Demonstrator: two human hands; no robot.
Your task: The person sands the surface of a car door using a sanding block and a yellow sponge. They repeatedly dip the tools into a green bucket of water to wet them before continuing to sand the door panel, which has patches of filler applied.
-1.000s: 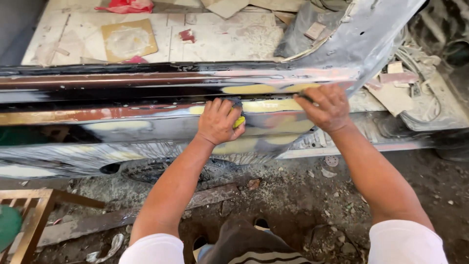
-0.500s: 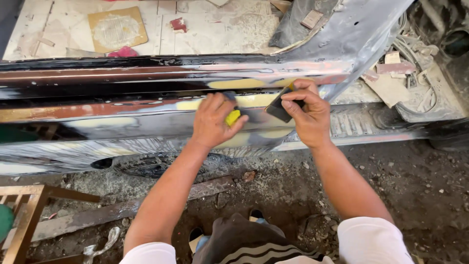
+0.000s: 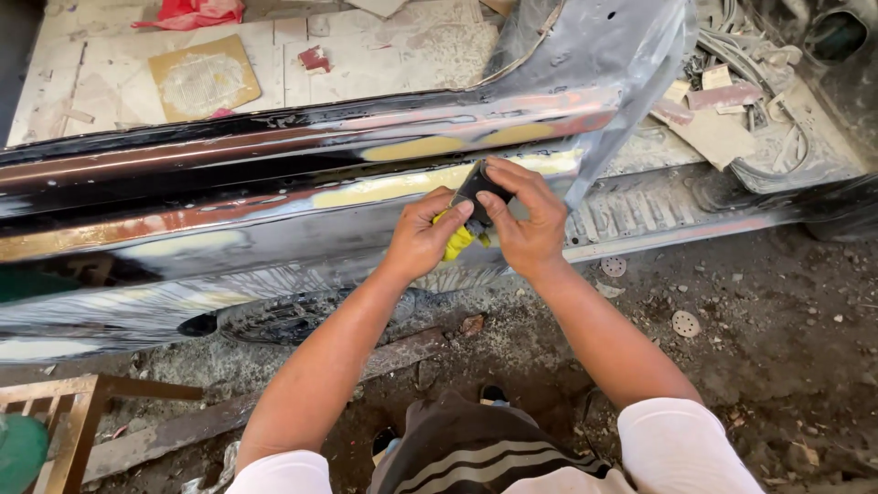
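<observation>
Head cam shows the left hand (image 3: 422,240) curled around a yellow sponge (image 3: 457,243) and the right hand (image 3: 523,220) pinching a dark sanding block (image 3: 479,187), both pressed against the car sill panel (image 3: 274,229) near its right end. Looks maybe partway done: yellowish filler patches (image 3: 416,148) are on, but bare and rusty streaks run along the left stretch.

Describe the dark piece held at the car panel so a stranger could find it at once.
Start at the long glossy car panel streaked with pale yellow filler. Near its right end, the left hand and right hand meet. The dark flat piece sits pinched in the right hand's fingertips, above the bright yellow lump in the left hand.
</observation>
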